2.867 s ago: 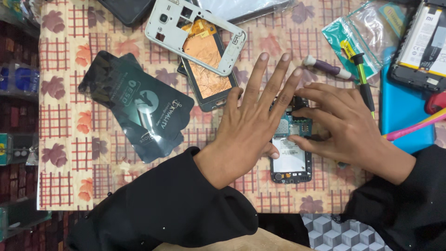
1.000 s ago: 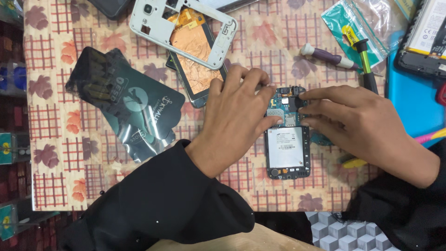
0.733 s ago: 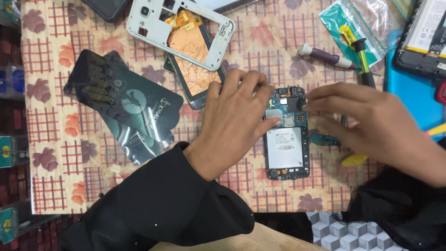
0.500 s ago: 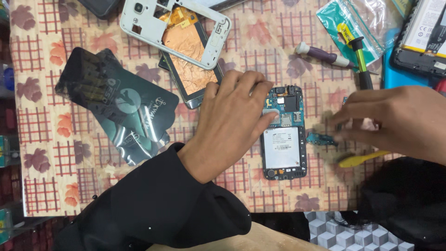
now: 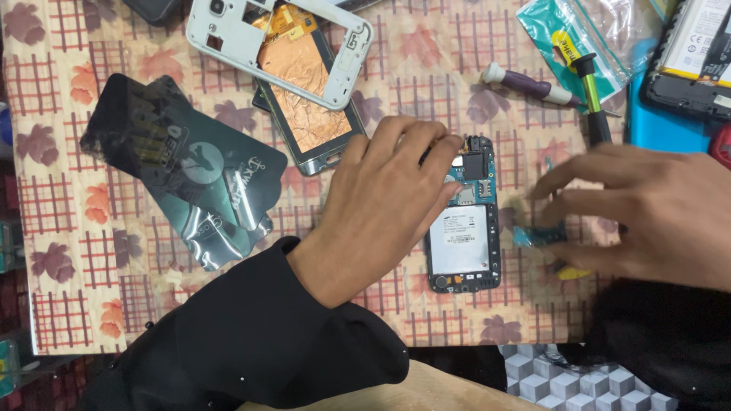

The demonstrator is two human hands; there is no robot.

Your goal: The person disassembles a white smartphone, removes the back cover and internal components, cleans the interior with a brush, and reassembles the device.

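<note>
- Black sleeves cover both of our forearms, which come in from the near edge of the tabletop point(image 5: 68, 251), spread with a checked cloth of leaf prints.
- Our left hand point(image 5: 381, 205) lies palm down, fingers curled, fingertips on the top left corner of the opened phone point(image 5: 464, 221); it pins the phone rather than gripping it.
- The phone lies flat, back up, near the middle of the tabletop, toward its near edge, circuit board and silver battery bay bare.
- Our right hand point(image 5: 640, 217) is blurred, hovering low just right of the phone, fingers narrowed and pointing left over a small blue-green part point(image 5: 537, 236); we cannot tell whether it pinches the part.
- A yellow pick point(image 5: 571, 272) peeps out under that hand.
- Half a second ago the right hand sat further right and higher; it has come down toward the part, while the left hand stays put on the phone.
- Toward the far edge lie a white phone frame point(image 5: 282, 46) over a copper-backed panel, and a purple-handled screwdriver point(image 5: 533, 85); a dark glossy sleeve point(image 5: 183, 175) lies toward the left edge.
</note>
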